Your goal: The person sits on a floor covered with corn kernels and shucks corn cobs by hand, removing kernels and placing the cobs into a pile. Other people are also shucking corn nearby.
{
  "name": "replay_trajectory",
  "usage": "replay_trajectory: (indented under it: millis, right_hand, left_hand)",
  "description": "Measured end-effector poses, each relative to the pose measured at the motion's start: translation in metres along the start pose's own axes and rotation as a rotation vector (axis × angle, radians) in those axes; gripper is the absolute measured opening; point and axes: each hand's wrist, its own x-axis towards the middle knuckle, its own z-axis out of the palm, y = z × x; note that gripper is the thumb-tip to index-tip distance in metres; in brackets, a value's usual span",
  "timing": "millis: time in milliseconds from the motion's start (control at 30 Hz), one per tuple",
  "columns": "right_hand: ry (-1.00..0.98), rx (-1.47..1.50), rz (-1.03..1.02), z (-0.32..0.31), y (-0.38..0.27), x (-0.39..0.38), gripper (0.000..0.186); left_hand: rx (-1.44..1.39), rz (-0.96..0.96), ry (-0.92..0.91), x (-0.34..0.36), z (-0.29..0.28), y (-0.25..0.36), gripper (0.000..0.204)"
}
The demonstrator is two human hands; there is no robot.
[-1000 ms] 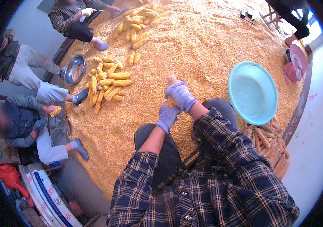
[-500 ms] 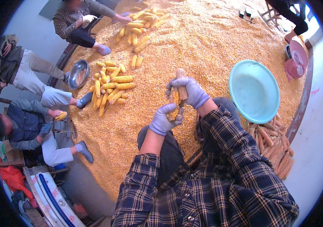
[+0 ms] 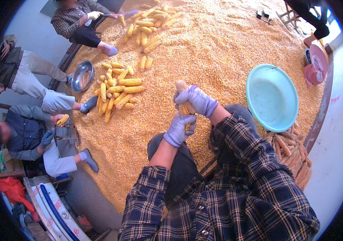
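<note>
Both my hands wear thin lilac gloves and meet above my knees. Wrapped in the fingers of my left hand (image 3: 180,129) is a partly shelled ear of corn (image 3: 185,109), with yellow kernels showing between the two hands. My right hand (image 3: 196,100) is closed round a bare corncob (image 3: 181,85), whose pale brownish end sticks out past the fingers. The cob lies against the ear, but the right fingers hide most of the contact. Loose kernels (image 3: 215,68) spread thickly under and beyond my hands.
Unshelled ears (image 3: 117,88) lie heaped to the left, with another heap (image 3: 151,24) farther off. A turquoise basin (image 3: 272,98) stands at right, beside stripped cobs (image 3: 294,154). A metal bowl (image 3: 82,76) sits near co-workers seated along the left. A pink tub (image 3: 318,66) is far right.
My hands have turned and closed tighter round the ear, hiding more of it; the bare cob's end has shifted left and slightly down. A far co-worker has lifted an ear.
</note>
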Motion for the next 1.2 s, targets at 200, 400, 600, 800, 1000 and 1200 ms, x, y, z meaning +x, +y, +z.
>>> replay_trajectory:
  millis: [200, 400, 600, 800, 1000, 1200]
  right_hand:
    - [0.167, -0.331, 0.181, 0.011, 0.007, 0.014, 0.017]
    - [0.485, -0.485, 0.203, 0.03, 0.026, 0.014, 0.023]
    - [-0.021, -0.4, -0.201, -0.02, 0.03, 0.011, 0.014]
    - [-0.092, 0.636, 0.086, -0.004, -0.01, -0.007, 0.022]
    - [0.048, -0.326, -0.013, 0.001, 0.001, -0.005, 0.014]
    - [0.531, -0.457, 0.33, 0.036, 0.021, 0.015, 0.026]
  left_hand:
    - [0.26, 0.069, 0.236, 0.011, 0.003, -0.003, 0.019]
    - [0.561, 0.139, 0.304, 0.027, -0.001, -0.003, 0.019]
    - [0.078, -0.056, -0.044, 0.017, -0.01, -0.003, 0.014]
    - [-0.475, -0.304, -0.441, 0.001, -0.019, 0.004, 0.012]
    - [0.034, -0.143, -0.033, 0.002, 0.005, -0.004, 0.009]
    - [0.677, 0.292, 0.468, 0.022, 0.003, -0.031, 0.013]
